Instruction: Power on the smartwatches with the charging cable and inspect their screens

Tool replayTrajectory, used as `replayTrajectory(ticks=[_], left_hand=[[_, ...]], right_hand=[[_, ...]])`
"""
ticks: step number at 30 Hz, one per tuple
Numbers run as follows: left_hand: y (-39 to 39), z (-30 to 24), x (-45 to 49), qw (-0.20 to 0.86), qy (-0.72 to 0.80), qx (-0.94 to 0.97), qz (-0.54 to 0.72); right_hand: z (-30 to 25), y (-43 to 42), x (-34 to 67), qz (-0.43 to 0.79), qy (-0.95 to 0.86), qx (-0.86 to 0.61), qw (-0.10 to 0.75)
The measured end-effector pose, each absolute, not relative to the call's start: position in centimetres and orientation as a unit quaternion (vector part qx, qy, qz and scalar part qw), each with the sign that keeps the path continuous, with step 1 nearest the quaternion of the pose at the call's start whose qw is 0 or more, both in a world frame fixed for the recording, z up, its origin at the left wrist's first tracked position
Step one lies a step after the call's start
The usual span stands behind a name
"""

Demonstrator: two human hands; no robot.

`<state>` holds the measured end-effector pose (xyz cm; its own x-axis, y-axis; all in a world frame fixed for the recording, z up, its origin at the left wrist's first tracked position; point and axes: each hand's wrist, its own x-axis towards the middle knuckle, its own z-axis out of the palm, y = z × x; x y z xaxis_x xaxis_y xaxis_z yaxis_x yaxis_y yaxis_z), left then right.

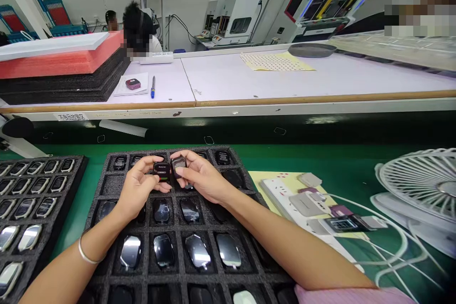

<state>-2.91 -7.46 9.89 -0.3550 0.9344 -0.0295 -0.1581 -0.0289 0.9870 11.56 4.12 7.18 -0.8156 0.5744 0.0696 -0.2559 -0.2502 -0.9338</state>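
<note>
My left hand [137, 190] pinches a small dark device [161, 171] with a red and green mark on its face. My right hand [199, 175] grips a second small dark device [178, 164] right beside it. Both hands hover over the far rows of a black foam tray [178, 228], whose pockets hold several glossy dark devices; some pockets near my hands look unfilled. A thin bangle circles my left wrist.
A second foam tray [32, 199] of devices lies at the left. A power strip with plugs and cables [313, 204] and a white fan [423, 185] sit at the right on the green mat. Beyond, a white bench carries foam sheets [60, 64], a pen [153, 86] and machines; people sit behind it.
</note>
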Motion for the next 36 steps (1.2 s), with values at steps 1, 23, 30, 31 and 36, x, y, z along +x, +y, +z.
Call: replayTrajectory(ticks=[1, 23, 30, 31, 36], left_hand=[[-7.44, 9.87, -2.9, 0.439, 0.54, 0.36, 0.621], [-7.31, 9.64, -2.96, 0.425, 0.544, 0.371, 0.621], [-7.22, 9.5, -2.99, 0.41, 0.55, 0.376, 0.623], [-7.18, 9.45, -2.97, 0.407, 0.551, 0.378, 0.623], [-7.01, 9.38, -2.94, 0.396, 0.561, 0.379, 0.62]], right_hand=[[7.21, 4.11, 11.57, 0.777, -0.551, -0.143, 0.268], [7.37, 4.08, 11.74, 0.768, -0.563, -0.133, 0.275], [7.48, 4.12, 11.87, 0.78, -0.556, -0.11, 0.265], [7.49, 4.12, 11.83, 0.78, -0.556, -0.111, 0.263], [7.51, 4.1, 11.69, 0.774, -0.562, -0.125, 0.263]])
